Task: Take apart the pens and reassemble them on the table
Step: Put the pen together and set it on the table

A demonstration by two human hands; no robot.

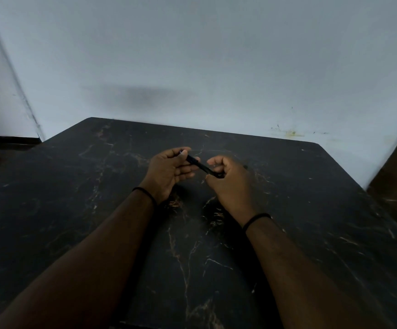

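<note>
Reaching forward from the near edge of the dark marbled table (216, 269), both forearms converging toward its middle, each wearing a thin black wristband (145, 192). Left hand (169, 172) turning palm-up, fingers loosely curled, thumb and fingertips pinching one end of a black pen (198, 163). Right hand (230, 184) closing knuckles-up around the pen's other end. Pen slanting between the hands, hovering above the table's middle. Showing no readable writing on the pen. Standing beyond the far edge, a pale wall (216, 55).
</note>
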